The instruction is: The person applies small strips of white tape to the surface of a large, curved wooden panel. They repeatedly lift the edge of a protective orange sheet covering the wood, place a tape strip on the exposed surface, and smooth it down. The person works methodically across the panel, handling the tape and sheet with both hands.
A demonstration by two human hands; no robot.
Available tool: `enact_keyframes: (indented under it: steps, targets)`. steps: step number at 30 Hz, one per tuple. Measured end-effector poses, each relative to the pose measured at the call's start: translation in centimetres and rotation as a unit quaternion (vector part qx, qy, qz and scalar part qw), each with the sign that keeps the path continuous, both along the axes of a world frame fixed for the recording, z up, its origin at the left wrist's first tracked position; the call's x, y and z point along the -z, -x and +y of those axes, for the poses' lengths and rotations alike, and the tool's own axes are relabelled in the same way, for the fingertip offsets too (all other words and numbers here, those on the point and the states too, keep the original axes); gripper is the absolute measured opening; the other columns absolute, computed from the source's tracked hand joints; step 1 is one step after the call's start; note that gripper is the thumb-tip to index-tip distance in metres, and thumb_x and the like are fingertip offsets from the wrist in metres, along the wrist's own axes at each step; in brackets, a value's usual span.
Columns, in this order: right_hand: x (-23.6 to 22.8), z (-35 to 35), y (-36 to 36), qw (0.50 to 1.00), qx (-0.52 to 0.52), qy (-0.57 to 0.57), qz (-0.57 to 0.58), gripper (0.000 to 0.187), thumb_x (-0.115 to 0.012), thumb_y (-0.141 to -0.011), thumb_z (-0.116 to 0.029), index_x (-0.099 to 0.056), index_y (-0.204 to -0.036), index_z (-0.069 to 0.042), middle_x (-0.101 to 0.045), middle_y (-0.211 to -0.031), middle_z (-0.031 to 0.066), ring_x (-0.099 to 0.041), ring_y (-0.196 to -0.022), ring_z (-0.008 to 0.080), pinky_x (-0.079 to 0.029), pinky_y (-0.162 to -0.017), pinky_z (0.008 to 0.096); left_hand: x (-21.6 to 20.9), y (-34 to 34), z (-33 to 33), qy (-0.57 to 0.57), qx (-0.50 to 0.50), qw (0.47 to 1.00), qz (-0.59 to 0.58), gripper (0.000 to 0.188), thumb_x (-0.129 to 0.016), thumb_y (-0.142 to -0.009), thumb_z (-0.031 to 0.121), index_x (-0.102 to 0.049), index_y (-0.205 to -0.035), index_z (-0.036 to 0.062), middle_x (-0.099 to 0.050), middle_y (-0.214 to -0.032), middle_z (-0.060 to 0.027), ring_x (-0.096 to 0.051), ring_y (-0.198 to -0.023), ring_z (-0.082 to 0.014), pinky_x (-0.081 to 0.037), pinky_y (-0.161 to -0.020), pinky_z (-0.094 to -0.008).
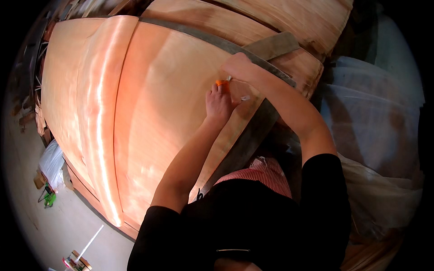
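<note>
My left hand (219, 103) rests over a thin wood veneer sheet (172, 86), its fingers curled at a small orange thing (221, 83) whose kind I cannot make out. Just beyond it, near the sheet's far right corner, my right hand (237, 66) is closed with the fingers folded under. What it grips, if anything, is hidden. A small pale bit (228, 78) shows between the two hands. Close to my left thumb lies a small white scrap (245, 98) on the veneer.
The veneer bulges into a long raised fold (101, 122) at left. A dark board edge (246, 140) borders it; a loose wood strip (273, 45) lies beyond. More veneer sheets (289, 18) are stacked at the back. Translucent plastic sheeting (366, 117) hangs at right.
</note>
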State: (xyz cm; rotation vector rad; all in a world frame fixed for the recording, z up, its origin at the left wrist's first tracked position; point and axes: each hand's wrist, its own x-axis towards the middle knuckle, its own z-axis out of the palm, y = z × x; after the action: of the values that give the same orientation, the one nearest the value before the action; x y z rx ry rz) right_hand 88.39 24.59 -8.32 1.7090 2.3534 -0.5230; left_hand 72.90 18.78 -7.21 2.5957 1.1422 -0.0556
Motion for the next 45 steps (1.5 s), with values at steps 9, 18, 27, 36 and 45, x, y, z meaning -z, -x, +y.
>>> enact_keyframes:
  steps: [9, 18, 27, 36, 45]
  targets:
    - [-2.8, -2.8, -10.2, 0.849, 0.389, 0.021, 0.357, 0.018, -0.050, -0.087, -0.021, -0.058, -0.093, -0.005, -0.063, -0.082, 0.0057, -0.062, -0.076, 0.0191, -0.048, -0.061, 0.0307, -1.9, -0.3, 0.2, 0.096, -0.010, 0.990, 0.100, 0.061, -0.066, -0.072, 0.039, -0.047, -0.118, 0.0043, -0.048, -0.117, -0.0123, -0.044, -0.106, -0.0269, -0.040, -0.085, -0.0361]
    - [2.6, -15.4, 1.1, 0.447, 0.488, 0.156, 0.734, 0.022, -0.046, -0.092, -0.018, -0.057, -0.104, -0.005, -0.061, -0.099, 0.0029, -0.057, -0.092, 0.0107, -0.045, -0.079, 0.0223, -1.1, 16.2, -8.9, 0.079, -0.072, 0.980, -0.167, 0.063, -0.063, -0.077, 0.018, -0.033, -0.131, 0.0051, -0.029, -0.135, -0.0200, -0.036, -0.118, -0.0384, -0.035, -0.095, -0.0415]
    - [0.6, -18.9, 9.4, 0.549, 0.433, 0.278, 0.658, 0.020, -0.052, -0.089, -0.021, -0.059, -0.100, -0.006, -0.061, -0.088, 0.0028, -0.057, -0.078, 0.0097, -0.045, -0.066, 0.0216, -3.3, 30.0, -24.3, 0.069, -0.268, 0.957, -0.083, 0.064, -0.064, -0.074, 0.017, -0.035, -0.130, 0.0053, -0.026, -0.137, -0.0188, -0.036, -0.118, -0.0383, -0.035, -0.096, -0.0421]
    - [0.9, -20.2, 22.8, 0.614, 0.309, 0.399, 0.606, 0.026, -0.050, -0.091, -0.020, -0.056, -0.112, -0.007, -0.052, -0.073, -0.0048, -0.041, -0.052, 0.0012, -0.031, -0.044, 0.0136, -1.9, 46.6, -36.1, -0.047, -0.559, 0.818, -0.129, 0.067, -0.063, -0.076, 0.015, -0.028, -0.133, 0.0041, -0.029, -0.135, -0.0225, -0.040, -0.114, -0.0383, -0.037, -0.093, -0.0403]
    - [0.9, -23.5, 44.2, 0.724, 0.165, 0.477, 0.470, 0.019, -0.052, -0.089, -0.020, -0.052, -0.105, -0.008, -0.052, -0.071, -0.0033, -0.041, -0.053, 0.0016, -0.031, -0.042, 0.0160, 1.9, 59.4, -40.6, -0.123, -0.640, 0.758, -0.002, 0.075, -0.059, -0.079, 0.034, -0.023, -0.135, -0.0009, -0.019, -0.142, -0.0179, -0.023, -0.129, -0.0338, -0.018, -0.104, -0.0471]
